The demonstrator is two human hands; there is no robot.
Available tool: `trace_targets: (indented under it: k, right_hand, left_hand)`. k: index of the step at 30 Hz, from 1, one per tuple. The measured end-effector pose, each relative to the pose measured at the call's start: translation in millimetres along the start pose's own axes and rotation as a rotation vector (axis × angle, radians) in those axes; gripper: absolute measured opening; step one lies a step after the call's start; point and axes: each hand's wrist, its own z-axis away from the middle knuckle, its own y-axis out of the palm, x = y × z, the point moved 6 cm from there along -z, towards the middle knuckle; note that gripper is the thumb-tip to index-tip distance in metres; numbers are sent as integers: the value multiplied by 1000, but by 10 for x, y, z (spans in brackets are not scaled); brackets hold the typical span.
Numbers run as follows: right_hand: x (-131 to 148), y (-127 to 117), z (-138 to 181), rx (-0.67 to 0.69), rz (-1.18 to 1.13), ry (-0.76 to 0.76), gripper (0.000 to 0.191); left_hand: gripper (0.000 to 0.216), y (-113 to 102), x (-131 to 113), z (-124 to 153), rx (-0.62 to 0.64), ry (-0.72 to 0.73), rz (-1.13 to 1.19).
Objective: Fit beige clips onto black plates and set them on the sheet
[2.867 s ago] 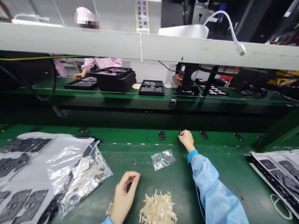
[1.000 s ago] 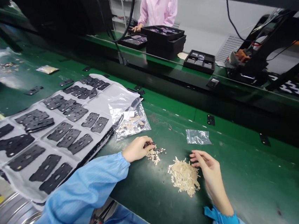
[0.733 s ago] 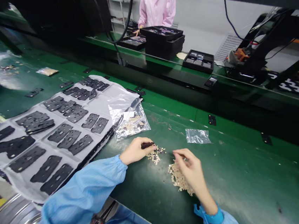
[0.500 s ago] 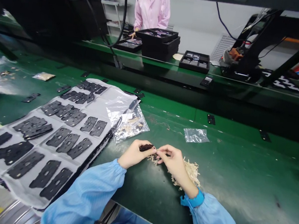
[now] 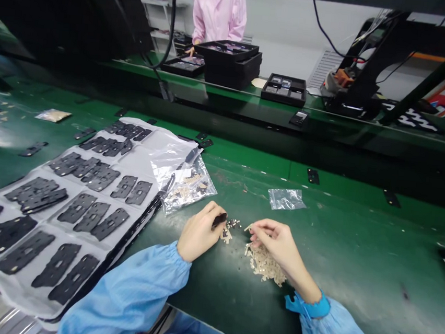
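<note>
My left hand (image 5: 201, 230) is closed around a flat black part (image 5: 219, 220), most of it hidden by the fingers. Between thumb and fingertips, my right hand (image 5: 276, 244) pinches a small pale strip-like piece (image 5: 248, 227). Below that hand spreads a pile of small beige pieces (image 5: 266, 265) on the green tabletop. A smaller cluster of beige and dark bits (image 5: 227, 232) lies beside the left fingertips. The two hands are apart, with a short gap between them.
To the left, a white compartmented tray (image 5: 137, 153) carries several black plates (image 5: 95, 218). A clear bag of small pieces (image 5: 191, 187) overlaps its right edge. Another clear bag (image 5: 286, 199) lies ahead. Across the bench, a person in pink (image 5: 219, 14) stands behind stacked black trays (image 5: 232, 65).
My hands have moved apart from touching fingertips. The right hand has shifted right with the pale piece, and the left has turned with the black part still in it.
</note>
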Motion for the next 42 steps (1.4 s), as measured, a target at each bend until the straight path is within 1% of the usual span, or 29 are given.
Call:
trace_targets:
  k: [2, 3, 6, 9, 13, 16, 20, 22, 24, 25, 26, 28, 31, 35, 38, 42]
  right_hand:
    - [14, -38, 47, 18, 27, 0, 25]
    - [22, -58, 70, 27, 36, -6, 24]
    - [26, -133, 133, 41, 47, -25, 21]
    - [6, -227, 185, 30, 64, -53, 17]
    - [1, -335, 241, 2, 80, -93, 12]
    - [19, -390, 262, -24, 68, -105, 11]
    - [16, -459, 259, -76, 47, -116, 10]
    - [32, -519, 267, -149, 72, -167, 9]
    - [68, -575, 292, -229, 140, -237, 8]
    - [86, -589, 305, -249, 178, -263, 8]
    - [100, -591, 314, -248, 209, -277, 9]
    - [120, -569, 324, -198, 246, -277, 11]
    - [168, -527, 338, -123, 306, -287, 14]
    - [239, -487, 362, -96, 405, -350, 15]
    - [229, -476, 367, -97, 397, -350, 15]
    - [130, -464, 339, -61, 278, -270, 16]
  left_hand:
    - [16, 27, -178, -10, 27, 74, 131]
    - [17, 56, -259, -17, 49, 89, 204]
    - [15, 191, -445, -48, 131, 50, 346]
    - [14, 324, -579, -87, 207, 11, 395]
    - [14, 433, -683, -148, 266, -11, 416]
    - [13, 500, -726, -197, 287, -24, 413]
    - [11, 591, -782, -272, 286, -14, 458]
    - [11, 632, -802, -307, 271, -10, 489]
    - [12, 662, -813, -333, 247, -1, 510]
    - [12, 672, -815, -340, 231, 7, 517]
    - [13, 678, -813, -343, 217, 13, 524]
    - [13, 689, -802, -335, 196, 20, 542]
    - [12, 713, -786, -303, 201, 23, 578]
    - [13, 752, -761, -259, 203, -2, 616]
    - [14, 775, -734, -240, 187, -25, 640]
    - [14, 793, -686, -231, 187, -39, 664]
